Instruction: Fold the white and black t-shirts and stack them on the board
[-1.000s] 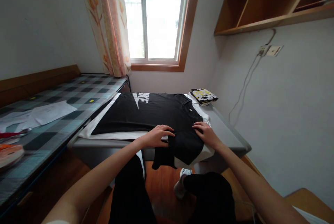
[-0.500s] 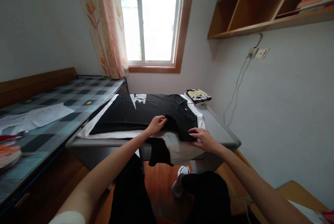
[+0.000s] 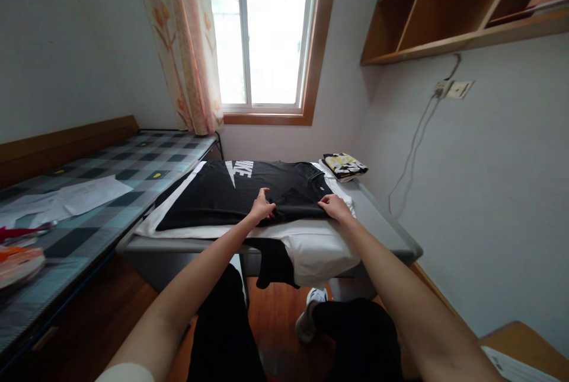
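A black T-shirt (image 3: 213,201) with a white swoosh and NIKE lettering lies sideways on a table, its collar to the right. It rests over a white garment (image 3: 324,248), part of which hangs past the table's front edge beside a hanging black piece of cloth (image 3: 278,260). My left hand (image 3: 262,207) is at the shirt's near side, index finger raised, the other fingers closed on the sleeve fabric, which is bunched under them. With fingertips pinched together, my right hand (image 3: 335,207) grips the shirt near its collar and shoulder.
A folded patterned garment (image 3: 344,165) sits at the table's back right corner. The grey table (image 3: 391,234) stands beside a bed with a checked sheet (image 3: 102,222), where papers (image 3: 89,198) lie. Wooden shelves (image 3: 435,44) hang on the right wall.
The shirt's near sleeve, earlier lifted and drooping over the table edge, is now folded back onto the shirt. My right hand has moved away from me and slightly left; my left index finger has risen.
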{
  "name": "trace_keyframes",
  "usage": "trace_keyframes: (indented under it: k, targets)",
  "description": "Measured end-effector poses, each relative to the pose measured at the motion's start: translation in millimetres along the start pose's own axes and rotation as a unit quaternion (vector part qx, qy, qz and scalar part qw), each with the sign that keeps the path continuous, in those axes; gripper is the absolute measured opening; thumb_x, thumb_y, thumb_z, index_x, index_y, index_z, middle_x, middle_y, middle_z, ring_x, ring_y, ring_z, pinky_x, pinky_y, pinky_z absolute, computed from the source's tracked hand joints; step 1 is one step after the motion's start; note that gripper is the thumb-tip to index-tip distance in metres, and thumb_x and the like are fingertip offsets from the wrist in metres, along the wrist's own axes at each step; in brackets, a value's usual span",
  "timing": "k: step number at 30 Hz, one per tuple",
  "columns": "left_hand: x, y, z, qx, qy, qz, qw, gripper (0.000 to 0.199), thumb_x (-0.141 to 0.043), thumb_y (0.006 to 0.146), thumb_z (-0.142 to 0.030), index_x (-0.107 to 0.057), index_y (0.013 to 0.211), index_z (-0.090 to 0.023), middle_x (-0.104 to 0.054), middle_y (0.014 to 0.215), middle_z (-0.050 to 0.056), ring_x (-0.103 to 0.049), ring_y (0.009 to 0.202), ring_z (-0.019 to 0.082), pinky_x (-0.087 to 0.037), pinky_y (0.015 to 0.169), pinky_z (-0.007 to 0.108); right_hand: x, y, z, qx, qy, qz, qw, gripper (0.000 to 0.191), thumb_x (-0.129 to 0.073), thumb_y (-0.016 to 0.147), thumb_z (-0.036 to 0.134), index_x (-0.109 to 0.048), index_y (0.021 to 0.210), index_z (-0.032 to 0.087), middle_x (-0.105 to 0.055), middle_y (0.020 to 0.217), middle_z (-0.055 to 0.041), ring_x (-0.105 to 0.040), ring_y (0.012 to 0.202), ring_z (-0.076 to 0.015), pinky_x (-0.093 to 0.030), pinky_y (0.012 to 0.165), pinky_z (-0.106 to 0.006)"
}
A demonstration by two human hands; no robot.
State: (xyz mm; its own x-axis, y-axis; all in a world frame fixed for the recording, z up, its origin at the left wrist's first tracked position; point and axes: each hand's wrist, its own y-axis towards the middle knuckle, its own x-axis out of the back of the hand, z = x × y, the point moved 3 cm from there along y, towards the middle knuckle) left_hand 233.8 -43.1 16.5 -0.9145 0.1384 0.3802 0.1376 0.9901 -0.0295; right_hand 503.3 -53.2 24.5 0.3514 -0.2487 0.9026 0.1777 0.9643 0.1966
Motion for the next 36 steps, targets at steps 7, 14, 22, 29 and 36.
trace_keyframes:
  k: [7, 14, 22, 29, 36]
  targets:
    - [2.4, -5.9, -5.7, -0.12, 0.237, 0.018, 0.964, 0.032, -0.064, 0.072, -0.016, -0.068, 0.103, -0.021, -0.066, 0.072, 0.0, -0.064, 0.069, 0.016, -0.049, 0.069, 0.026, -2.5, -0.8, -3.5, -0.001, -0.009, 0.007, 1.0, 0.013, -0.062, 0.085, 0.028, -0.072, 0.083, 0.022, -0.074, 0.089, -0.007, -0.068, 0.087, -0.0221, -0.048, 0.071, -0.028]
    - [-0.8, -16.8, -3.4, -0.15, 0.276, 0.021, 0.949, 0.027, -0.059, 0.078, -0.018, -0.071, 0.101, -0.023, -0.071, 0.09, 0.004, -0.066, 0.084, 0.021, -0.049, 0.076, 0.029, -7.7, 8.3, 17.0, 0.045, -0.072, 0.011, 0.996, 0.021, -0.046, 0.095, 0.031, -0.064, 0.103, 0.024, -0.069, 0.111, -0.011, -0.066, 0.095, -0.0241, -0.047, 0.076, -0.033]
    - [6.2, -37.3, -13.4, -0.299, 0.356, -0.048, 0.884, 0.023, -0.063, 0.085, -0.042, -0.074, 0.09, -0.022, -0.059, 0.112, 0.009, -0.055, 0.103, 0.024, -0.044, 0.092, 0.039, -7.2, 14.5, 0.2, 0.059, -0.06, 0.068, 0.994, 0.025, -0.053, 0.091, 0.043, -0.067, 0.097, 0.023, -0.072, 0.088, -0.0066, -0.066, 0.079, -0.0205, -0.045, 0.068, -0.028]
    - [-9.0, -41.2, -11.5, -0.389, 0.398, 0.113, 0.823, 0.02, -0.06, 0.088, -0.031, -0.073, 0.102, -0.024, -0.066, 0.096, 0.005, -0.061, 0.092, 0.02, -0.044, 0.088, 0.033, 8.4, 15.1, -27.0, 0.081, 0.017, 0.091, 0.992, 0.016, -0.067, 0.078, 0.03, -0.072, 0.09, 0.021, -0.068, 0.073, -0.0022, -0.063, 0.068, -0.0168, -0.045, 0.063, -0.025]
    - [3.8, -47.2, -9.1, -0.412, 0.41, 0.105, 0.807, 0.029, -0.056, 0.09, -0.023, -0.067, 0.116, -0.022, -0.066, 0.104, 0.007, -0.061, 0.096, 0.02, -0.046, 0.087, 0.03, 14.9, 0.6, -34.7, 0.085, 0.087, 0.119, 0.985, 0.02, -0.064, 0.078, 0.031, -0.07, 0.091, 0.018, -0.059, 0.06, 0.0022, -0.055, 0.058, -0.0138, -0.042, 0.057, -0.024]
